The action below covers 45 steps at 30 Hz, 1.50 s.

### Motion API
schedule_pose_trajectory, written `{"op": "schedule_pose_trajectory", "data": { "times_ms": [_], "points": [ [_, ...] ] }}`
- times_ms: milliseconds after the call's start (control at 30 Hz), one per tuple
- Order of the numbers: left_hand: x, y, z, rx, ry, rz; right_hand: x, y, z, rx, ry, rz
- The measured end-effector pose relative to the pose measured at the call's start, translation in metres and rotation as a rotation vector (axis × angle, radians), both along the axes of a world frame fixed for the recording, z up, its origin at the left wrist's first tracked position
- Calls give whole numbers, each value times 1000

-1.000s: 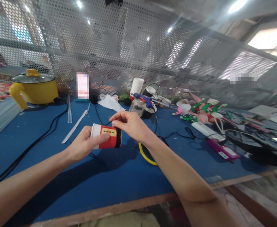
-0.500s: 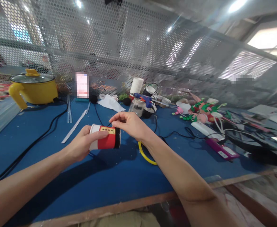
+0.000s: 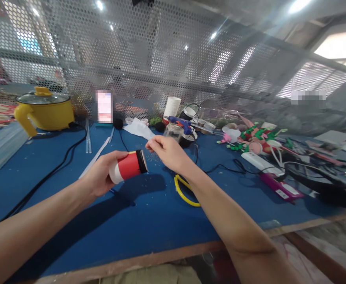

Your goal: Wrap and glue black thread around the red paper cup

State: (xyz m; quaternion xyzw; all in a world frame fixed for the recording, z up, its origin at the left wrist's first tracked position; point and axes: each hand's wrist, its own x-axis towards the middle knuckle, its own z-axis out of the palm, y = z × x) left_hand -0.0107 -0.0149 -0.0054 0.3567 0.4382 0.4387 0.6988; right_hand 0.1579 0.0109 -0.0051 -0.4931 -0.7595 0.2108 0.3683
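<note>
My left hand (image 3: 97, 173) is wrapped round a red and white paper cup (image 3: 128, 166), which lies almost on its side above the table. A black band circles the cup's right end, facing my right hand (image 3: 171, 154). That hand hovers just right of the band, apart from the cup, with its fingers curled and pinched together. Whether something small is between the fingertips cannot be made out. Below my right wrist a yellow loop (image 3: 182, 194), like a scissor handle, lies on the blue table (image 3: 125, 240), partly hidden by the forearm.
Behind my hands stand a glass jar (image 3: 173, 132), a blue glue gun (image 3: 181, 124) and stacked white cups (image 3: 172, 106). A yellow pot (image 3: 47, 112) is at left, its black cord (image 3: 63, 157) crossing the table. Craft flowers (image 3: 255, 138) and a power strip (image 3: 261, 163) lie right.
The cup has turned in my left hand, its printed label rolling out of sight and its banded end tipping up. My right hand has moved off the band, slightly right and up.
</note>
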Motion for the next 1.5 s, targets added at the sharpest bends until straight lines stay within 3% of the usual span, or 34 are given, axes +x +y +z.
{"op": "schedule_pose_trajectory", "data": {
  "times_ms": [200, 367, 500, 667, 800, 1000, 1133, 1300, 1367, 1500],
  "points": [
    [-1, 4, -4, -23, -6, 29, -1, -26, 5, -69, -96, 151],
    [1, 3, -6, -29, 45, 33, -7, -37, -9, -2, -94, 86],
    [2, 2, -10, -27, 90, -3, -6, -38, -16, -17, -23, 114],
    [2, 0, -12, 37, 88, -89, -2, -38, -15, -176, 92, 155],
    [1, -1, -15, 119, 120, -72, 2, -36, -13, -317, 205, 195],
    [-2, -5, -16, 336, 226, -174, 7, -30, -15, -452, 405, 221],
    [-5, 0, -12, 362, 266, -199, 8, -32, -15, -351, 359, 223],
    [-8, 9, -5, 42, 73, -211, 4, -38, -13, -92, 149, 253],
    [-9, 11, -6, -20, 49, -207, 2, -39, -13, -31, 74, 275],
    [-8, 10, -12, 95, 146, -202, 5, -38, -13, -7, 16, 254]
  ]
}}
